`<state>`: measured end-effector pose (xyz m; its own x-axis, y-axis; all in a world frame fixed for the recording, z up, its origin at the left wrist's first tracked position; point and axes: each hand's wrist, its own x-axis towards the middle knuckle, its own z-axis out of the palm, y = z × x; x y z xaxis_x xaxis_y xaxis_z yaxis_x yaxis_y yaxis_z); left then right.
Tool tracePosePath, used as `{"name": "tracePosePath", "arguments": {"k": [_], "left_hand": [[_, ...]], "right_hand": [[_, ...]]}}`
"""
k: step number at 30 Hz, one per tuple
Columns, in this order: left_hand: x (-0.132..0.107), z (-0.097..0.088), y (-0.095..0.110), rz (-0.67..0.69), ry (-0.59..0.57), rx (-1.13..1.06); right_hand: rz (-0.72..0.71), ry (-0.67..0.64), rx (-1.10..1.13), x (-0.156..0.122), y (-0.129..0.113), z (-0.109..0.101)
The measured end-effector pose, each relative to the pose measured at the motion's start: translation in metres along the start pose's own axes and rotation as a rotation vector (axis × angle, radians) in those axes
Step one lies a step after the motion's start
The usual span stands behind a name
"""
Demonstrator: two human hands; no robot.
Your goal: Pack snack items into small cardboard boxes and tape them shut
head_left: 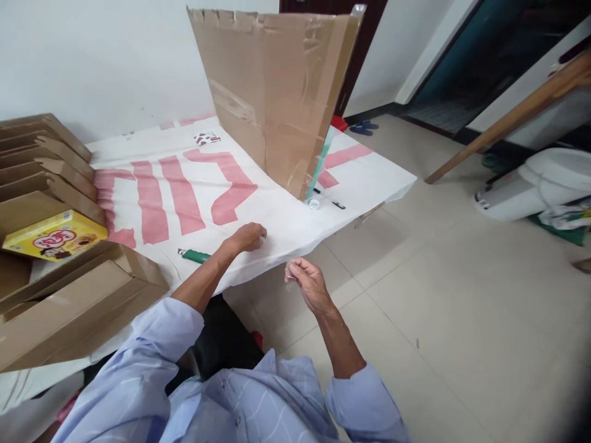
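My left hand (250,237) is closed low over the front edge of the cloth-covered table; a small clear bit shows at its fingertips, too small to name. To its right, past the table edge, my right hand (308,282) pinches a small piece of clear tape (290,284) between thumb and fingers. A green utility knife (194,255) lies beside my left forearm. Beyond the hands, a large cardboard panel (277,92) stands upright on the table, with clear tape along its surface. At its lower corner sit a small roll of tape (314,203) and a thin black pen-like tool (330,199).
Several folded cardboard pieces (50,163) stand in a row at left, near a yellow printed box (56,235) and an open cardboard box (83,307). The white cloth (277,215) bears red lettering. At right are a wooden pole (508,117) and a white bucket (517,184) on the tiled floor.
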<state>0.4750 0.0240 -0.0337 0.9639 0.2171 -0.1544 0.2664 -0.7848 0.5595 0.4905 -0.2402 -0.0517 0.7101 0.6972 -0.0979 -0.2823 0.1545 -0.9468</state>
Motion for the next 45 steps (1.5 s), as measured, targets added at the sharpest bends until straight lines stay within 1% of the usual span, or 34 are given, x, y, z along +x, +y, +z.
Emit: {"name": "tracePosePath", "arguments": {"k": [3,5,7,9,12,14,16,18,21,23,28,32,34,37,41,45], "left_hand": [[-0.013,-0.005,0.000,0.005,0.029,-0.036],[-0.033,-0.006,-0.001,0.000,0.068,-0.071],[-0.060,-0.005,0.000,0.014,0.104,-0.145],[-0.092,-0.004,0.007,0.081,0.136,-0.312],[-0.134,-0.008,0.026,0.218,0.176,-0.584],[-0.153,-0.015,0.039,0.300,0.170,-0.659],[-0.167,-0.024,0.049,0.374,0.152,-0.675],[-0.176,-0.034,0.055,0.429,0.134,-0.667],[-0.186,-0.046,0.058,0.486,0.101,-0.641],[-0.194,-0.052,0.059,0.509,0.108,-0.606],[-0.215,-0.065,0.061,0.491,0.194,-0.452],[-0.235,-0.071,0.060,0.524,0.316,-0.330],[-0.246,-0.073,0.058,0.503,0.361,-0.288],[-0.263,-0.077,0.056,0.474,0.396,-0.269],[-0.282,-0.080,0.052,0.444,0.455,-0.266],[-0.298,-0.084,0.049,0.397,0.512,-0.318]], "right_hand": [[-0.001,0.016,-0.002,-0.003,-0.001,-0.004],[-0.011,-0.006,-0.013,-0.004,-0.006,-0.006],[-0.011,-0.078,-0.027,-0.003,-0.014,-0.006],[0.012,-0.210,-0.045,0.000,-0.026,-0.003],[0.080,-0.473,-0.078,0.010,-0.049,0.009],[0.130,-0.636,-0.115,0.017,-0.064,0.020],[0.173,-0.759,-0.152,0.024,-0.076,0.031],[0.198,-0.863,-0.181,0.030,-0.086,0.040],[0.203,-0.993,-0.206,0.035,-0.096,0.052],[0.203,-1.057,-0.225,0.038,-0.102,0.059],[0.194,-1.148,-0.334,0.042,-0.115,0.081],[0.182,-1.186,-0.439,0.044,-0.125,0.103],[0.194,-1.213,-0.471,0.045,-0.129,0.115],[0.214,-1.263,-0.494,0.044,-0.134,0.132],[0.227,-1.276,-0.527,0.040,-0.137,0.154],[0.191,-1.296,-0.531,0.035,-0.135,0.172]]}}
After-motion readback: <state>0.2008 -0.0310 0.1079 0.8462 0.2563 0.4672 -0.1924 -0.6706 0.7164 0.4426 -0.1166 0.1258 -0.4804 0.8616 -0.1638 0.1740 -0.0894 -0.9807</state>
